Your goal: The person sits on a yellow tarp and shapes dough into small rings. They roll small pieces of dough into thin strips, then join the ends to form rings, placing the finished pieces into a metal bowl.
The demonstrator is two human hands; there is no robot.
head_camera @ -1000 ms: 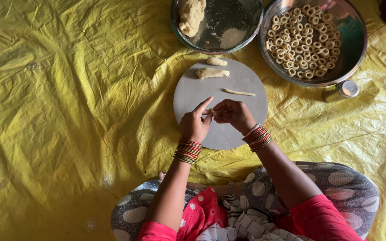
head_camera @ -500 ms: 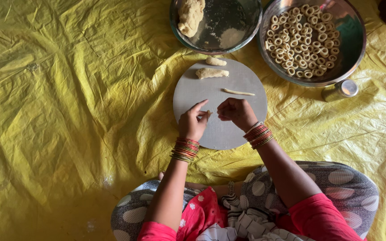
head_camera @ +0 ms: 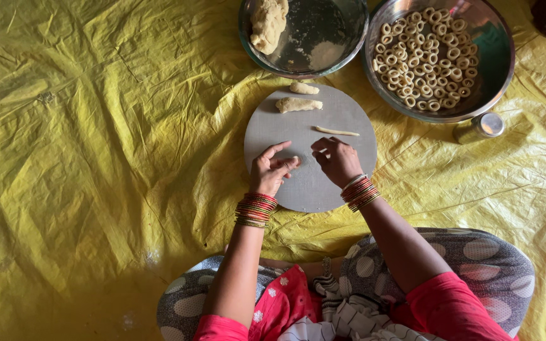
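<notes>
A crumpled yellow plastic sheet (head_camera: 83,158) covers the whole floor in the frame. At the bottom centre, the person's lap shows in grey cloth with pale dots (head_camera: 475,265) and a red garment.

In the upper right sits a large round steel bowl (head_camera: 499,69), its left half filled with many small dough rings (head_camera: 424,60). Left of it, at the top centre, a second steel bowl (head_camera: 342,53) holds a lump of dough (head_camera: 266,22) against its left wall and a patch of flour on its bottom.

Just below the two bowls, at the centre of the frame, lies a round grey rolling board (head_camera: 273,126). On its upper edge rest two short dough pieces (head_camera: 298,104), one above the other, and to their lower right a thin rolled dough strip (head_camera: 336,131) lies flat.

A small steel cup (head_camera: 481,126) stands on the sheet just below the ring bowl, to the right of the board.

Both hands rest on the lower half of the board, close together. The left hand (head_camera: 268,172) has its fingers loosely curled, thumb and forefinger pointing right toward a tiny bit of dough (head_camera: 301,159) that lies between the two hands. The right hand (head_camera: 337,161) is bent with fingertips turned left, near the same bit. Whether either grip actually pinches the dough cannot be told. Stacked red and gold bangles (head_camera: 255,209) circle both wrists.
</notes>
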